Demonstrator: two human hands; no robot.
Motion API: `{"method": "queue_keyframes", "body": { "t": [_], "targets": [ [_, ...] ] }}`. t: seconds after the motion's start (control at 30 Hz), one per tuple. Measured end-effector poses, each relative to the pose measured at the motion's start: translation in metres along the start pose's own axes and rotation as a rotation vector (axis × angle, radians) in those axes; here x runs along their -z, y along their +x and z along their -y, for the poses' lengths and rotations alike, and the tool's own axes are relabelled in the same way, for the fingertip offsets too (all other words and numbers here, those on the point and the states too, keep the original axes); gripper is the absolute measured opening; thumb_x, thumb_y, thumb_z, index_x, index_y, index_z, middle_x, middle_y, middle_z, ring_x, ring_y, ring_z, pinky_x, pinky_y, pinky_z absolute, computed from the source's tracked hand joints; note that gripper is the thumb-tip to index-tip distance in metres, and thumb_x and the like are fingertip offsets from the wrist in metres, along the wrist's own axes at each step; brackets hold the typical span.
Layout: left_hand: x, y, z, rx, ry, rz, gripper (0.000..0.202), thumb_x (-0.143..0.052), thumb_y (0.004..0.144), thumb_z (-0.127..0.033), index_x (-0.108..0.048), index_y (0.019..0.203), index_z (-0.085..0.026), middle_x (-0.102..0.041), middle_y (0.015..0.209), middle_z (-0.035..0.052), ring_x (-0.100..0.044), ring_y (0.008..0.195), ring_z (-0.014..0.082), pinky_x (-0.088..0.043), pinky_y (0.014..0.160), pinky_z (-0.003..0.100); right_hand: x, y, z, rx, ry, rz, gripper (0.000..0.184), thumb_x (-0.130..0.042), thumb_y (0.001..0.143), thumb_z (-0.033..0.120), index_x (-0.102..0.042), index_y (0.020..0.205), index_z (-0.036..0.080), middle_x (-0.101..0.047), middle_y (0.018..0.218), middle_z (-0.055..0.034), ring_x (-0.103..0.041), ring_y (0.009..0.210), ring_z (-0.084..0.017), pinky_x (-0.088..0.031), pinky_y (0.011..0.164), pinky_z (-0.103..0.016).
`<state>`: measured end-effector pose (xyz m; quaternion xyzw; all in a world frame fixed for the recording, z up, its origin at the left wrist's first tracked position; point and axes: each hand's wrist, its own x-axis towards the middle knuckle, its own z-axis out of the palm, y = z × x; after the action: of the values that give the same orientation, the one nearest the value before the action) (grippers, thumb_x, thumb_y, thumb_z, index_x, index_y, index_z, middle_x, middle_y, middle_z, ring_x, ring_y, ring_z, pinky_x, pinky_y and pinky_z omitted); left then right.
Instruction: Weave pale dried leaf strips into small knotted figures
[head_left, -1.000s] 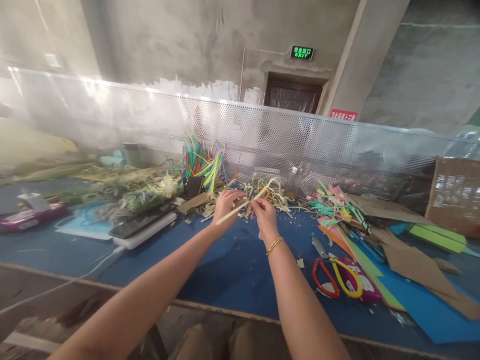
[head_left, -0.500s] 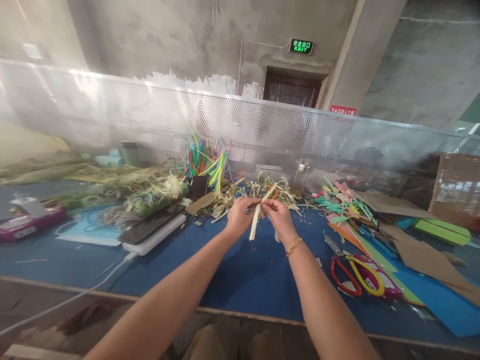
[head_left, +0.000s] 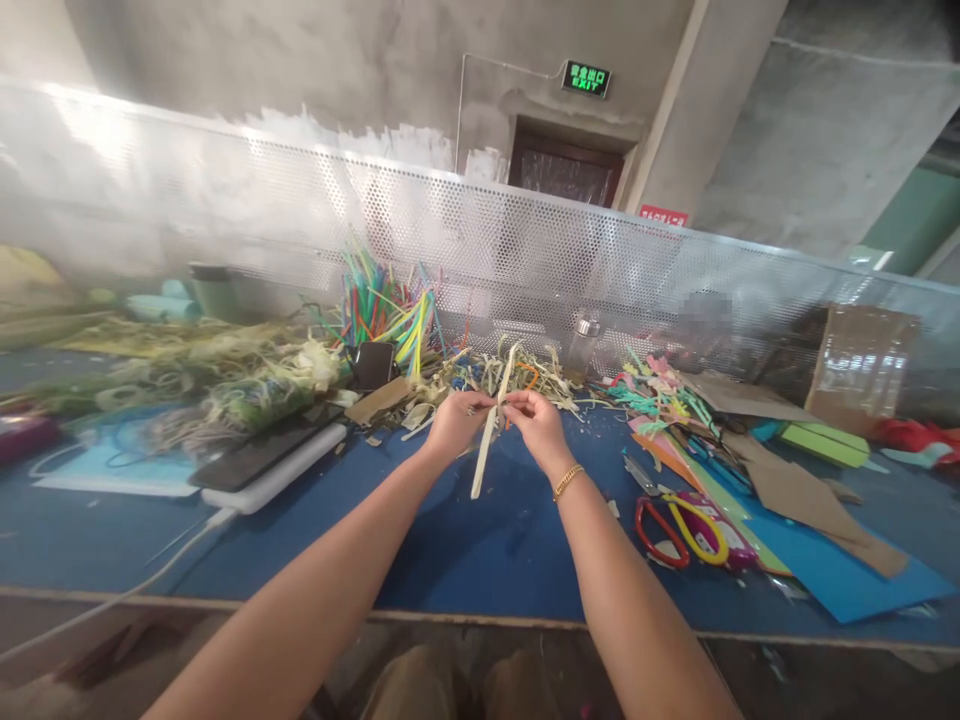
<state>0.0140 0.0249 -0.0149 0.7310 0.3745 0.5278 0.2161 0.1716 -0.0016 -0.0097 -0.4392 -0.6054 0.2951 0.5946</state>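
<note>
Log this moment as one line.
left hand: fingertips at pale strip; right hand: pinching pale strip; scissors: on blue table

Messy blue table [head_left: 487, 565], ngl: red-and-yellow-handled scissors [head_left: 681, 524] right of the right hand [head_left: 536, 428], white power bank [head_left: 285, 472] left of the left hand [head_left: 454, 426].

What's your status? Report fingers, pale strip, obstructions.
Left fingers, right fingers pinching pale strip. Near end ungripped. Red-and-yellow-handled scissors off right, not in the way.
</note>
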Motion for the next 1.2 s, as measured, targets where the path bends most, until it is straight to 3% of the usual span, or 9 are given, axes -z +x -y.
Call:
{"method": "queue_keyframes", "body": {
  "t": [0.07, 0.17, 0.3, 0.4, 0.5, 0.73, 0.93, 1.2],
  "targets": [
    [0.001, 0.0, -0.001, 0.05, -0.068, -0.014, 0.016, -0.062, 0.074, -0.027, -0.074, 0.08, -0.018, -0.071, 0.074, 0.0038, -0.063, 0.07, 0.018, -0.048, 0.068, 0.028, 0.002, -0.001, 0.004, 0.089, -0.155, -0.087, 0.019, -0.066, 0.072, 0.032, -0.064, 0.086, 0.02, -0.068, 0.082, -0.0039, -0.062, 0.074, -0.017, -0.049, 0.075, -0.032],
    [0.001, 0.001, -0.001, 0.054, -0.135, -0.074, 0.012, -0.065, 0.069, -0.026, -0.071, 0.073, -0.017, -0.072, 0.081, 0.0051, -0.064, 0.077, 0.0182, -0.049, 0.074, 0.028, 0.001, -0.006, 0.014, 0.246, -0.416, -0.212, 0.012, -0.064, 0.076, 0.033, -0.064, 0.078, 0.021, -0.067, 0.081, -0.0048, -0.06, 0.079, -0.019, -0.046, 0.081, -0.034],
    [-0.003, 0.0, 0.003, 0.14, -0.258, -0.062, 0.016, -0.065, 0.069, -0.03, -0.068, 0.076, -0.016, -0.07, 0.081, 0.0051, -0.062, 0.064, 0.0157, -0.05, 0.06, 0.027, -0.007, -0.014, 0.022, 0.331, -0.539, -0.117, 0.009, -0.059, 0.08, 0.03, -0.062, 0.078, 0.022, -0.067, 0.08, -0.0046, -0.059, 0.078, -0.019, -0.045, 0.079, -0.032],
    [-0.006, -0.002, 0.008, 0.173, -0.284, -0.044, 0.015, -0.064, 0.07, -0.029, -0.065, 0.078, -0.016, -0.066, 0.068, 0.0016, -0.06, 0.058, 0.0142, -0.048, 0.054, 0.025, -0.014, -0.017, 0.018, 0.298, -0.561, -0.04, 0.008, -0.06, 0.077, 0.024, -0.06, 0.084, 0.022, -0.067, 0.083, -0.0034, -0.061, 0.078, -0.018, -0.046, 0.077, -0.031],
    [-0.009, -0.003, 0.009, 0.161, -0.277, -0.026, 0.013, -0.065, 0.068, -0.025, -0.063, 0.078, -0.017, -0.066, 0.069, 0.0013, -0.061, 0.063, 0.0145, -0.049, 0.058, 0.025, -0.017, -0.017, 0.008, 0.236, -0.548, -0.011, 0.014, -0.06, 0.075, 0.021, -0.057, 0.089, 0.023, -0.067, 0.084, -0.0028, -0.062, 0.078, -0.018, -0.047, 0.074, -0.03],
    [-0.012, -0.004, 0.001, 0.312, -0.52, 0.019, 0.024, -0.07, 0.066, -0.031, -0.059, 0.081, -0.016, -0.065, 0.072, 0.0011, -0.059, 0.062, 0.0124, -0.05, 0.058, 0.025, -0.012, -0.011, 0.001, 0.135, -0.38, -0.024, 0.01, -0.054, 0.084, 0.031, -0.058, 0.086, 0.022, -0.068, 0.081, -0.004, -0.064, 0.073, -0.018, -0.047, 0.068, -0.028],
    [-0.008, -0.005, -0.004, 0.384, -0.581, -0.022, 0.035, -0.076, 0.059, -0.041, -0.061, 0.077, -0.015, -0.06, 0.065, -0.0012, -0.051, 0.056, 0.0087, -0.042, 0.052, 0.02, -0.01, -0.012, 0.005, 0.177, -0.524, -0.051, 0.013, -0.056, 0.085, 0.033, -0.063, 0.081, 0.023, -0.07, 0.078, -0.0039, -0.063, 0.074, -0.019, -0.043, 0.069, -0.028],
    [-0.008, -0.002, -0.007, 0.303, -0.561, -0.055, 0.031, -0.073, 0.063, -0.039, -0.056, 0.076, -0.016, -0.062, 0.067, 0.0012, -0.051, 0.055, 0.0096, -0.037, 0.048, 0.02, -0.013, -0.013, 0.003, 0.11, -0.481, -0.01, 0.015, -0.049, 0.087, 0.026, -0.064, 0.084, 0.025, -0.067, 0.07, -0.0004, -0.056, 0.052, -0.014, -0.038, 0.055, -0.025]
  ]
}}
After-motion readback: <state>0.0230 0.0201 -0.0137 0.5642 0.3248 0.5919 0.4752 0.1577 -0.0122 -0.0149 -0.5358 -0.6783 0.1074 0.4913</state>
